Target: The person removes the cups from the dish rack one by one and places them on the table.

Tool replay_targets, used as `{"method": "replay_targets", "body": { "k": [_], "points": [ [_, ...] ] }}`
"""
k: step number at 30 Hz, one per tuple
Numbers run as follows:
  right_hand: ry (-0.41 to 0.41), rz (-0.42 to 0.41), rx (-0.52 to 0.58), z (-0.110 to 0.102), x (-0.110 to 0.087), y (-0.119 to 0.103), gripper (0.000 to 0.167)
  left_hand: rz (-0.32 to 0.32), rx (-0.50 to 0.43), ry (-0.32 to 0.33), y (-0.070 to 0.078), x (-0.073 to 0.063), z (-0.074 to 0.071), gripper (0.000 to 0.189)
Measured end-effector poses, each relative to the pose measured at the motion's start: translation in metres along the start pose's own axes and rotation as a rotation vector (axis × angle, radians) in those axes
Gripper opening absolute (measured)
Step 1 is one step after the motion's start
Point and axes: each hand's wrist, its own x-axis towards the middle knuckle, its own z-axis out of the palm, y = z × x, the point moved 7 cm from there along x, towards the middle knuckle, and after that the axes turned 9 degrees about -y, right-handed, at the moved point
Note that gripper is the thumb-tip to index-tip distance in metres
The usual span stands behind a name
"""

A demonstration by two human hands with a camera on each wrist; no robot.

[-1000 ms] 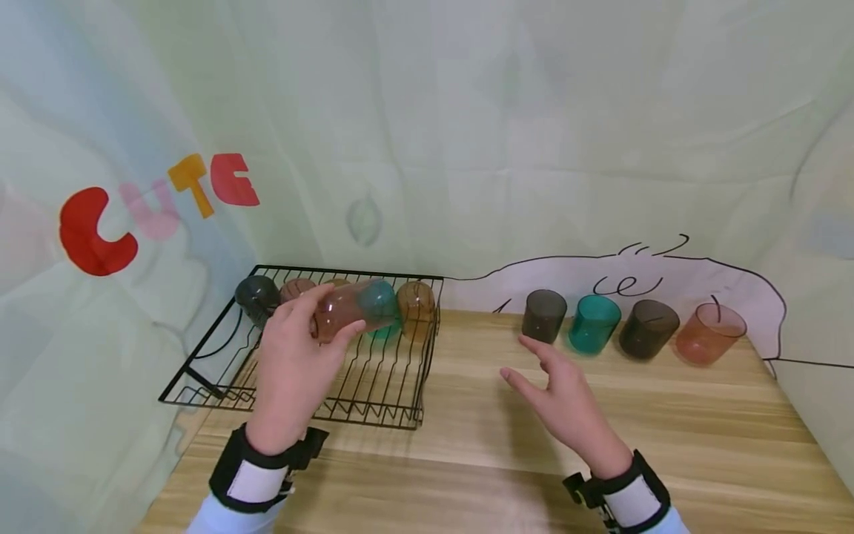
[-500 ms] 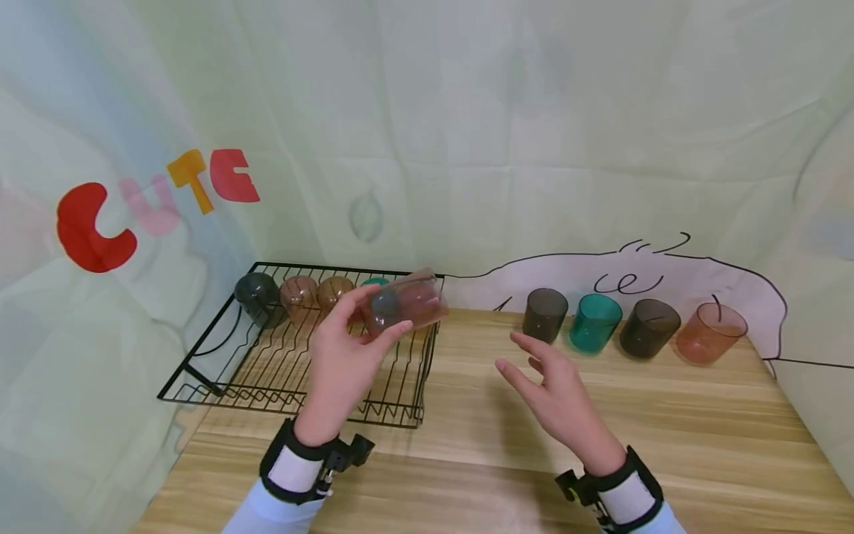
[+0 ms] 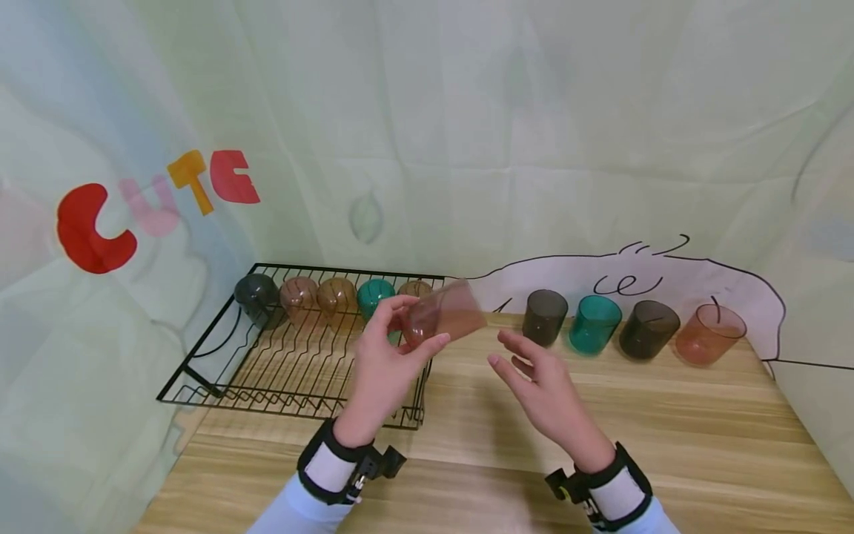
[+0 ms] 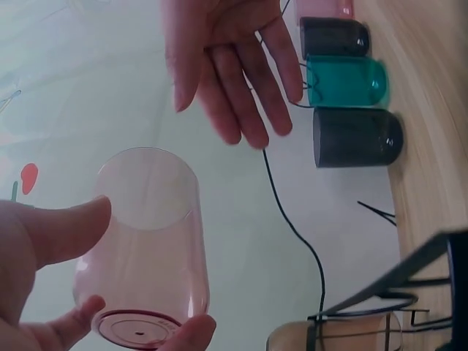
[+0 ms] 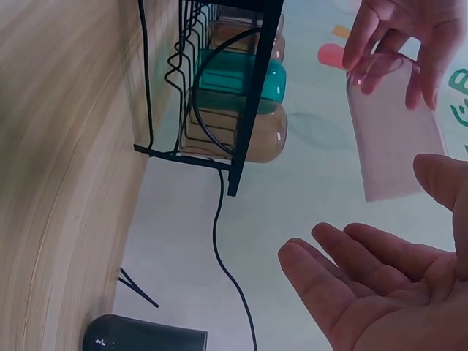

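Note:
My left hand (image 3: 387,356) grips a clear pink cup (image 3: 455,311) near its base, holding it tilted in the air by the rack's right end, mouth toward the right. In the left wrist view the cup (image 4: 150,248) sits between thumb and fingers. My right hand (image 3: 547,389) hovers over the table with fingers spread loosely and nothing in them, a short way right of the cup. The right wrist view has the right hand's palm (image 5: 395,285) turned up below the pink cup (image 5: 395,139).
A black wire rack (image 3: 300,371) at left bears several upturned cups along its back, one of them teal (image 3: 376,297). On the wooden table (image 3: 507,475), at right, stand a dark grey cup (image 3: 544,319), a teal cup (image 3: 594,326), a dark brown cup (image 3: 649,331) and a pink-orange cup (image 3: 709,335).
My left hand has carried the pink cup rightward from over the rack's middle, and the cup's mouth has tipped downward. My right hand has drifted slightly left, toward the cup.

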Motion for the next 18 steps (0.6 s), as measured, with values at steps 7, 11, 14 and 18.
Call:
{"method": "replay_targets", "body": {
  "k": [7,11,14,18],
  "points": [
    [-0.034,0.016,0.026,0.006,0.002,0.001,0.056,-0.004,-0.039,-0.033,0.001,0.0,0.017,0.054],
    [-0.048,0.015,0.051,0.007,0.003,-0.003,0.054,-0.012,-0.033,-0.047,0.001,-0.001,0.024,0.055],
    [-0.049,0.022,0.05,0.007,0.003,-0.005,0.053,-0.018,-0.035,-0.061,0.0,-0.001,0.027,0.057],
    [-0.035,0.01,0.037,0.007,0.003,-0.004,0.054,-0.043,-0.006,-0.076,-0.003,-0.001,0.03,0.062]
  ]
}}
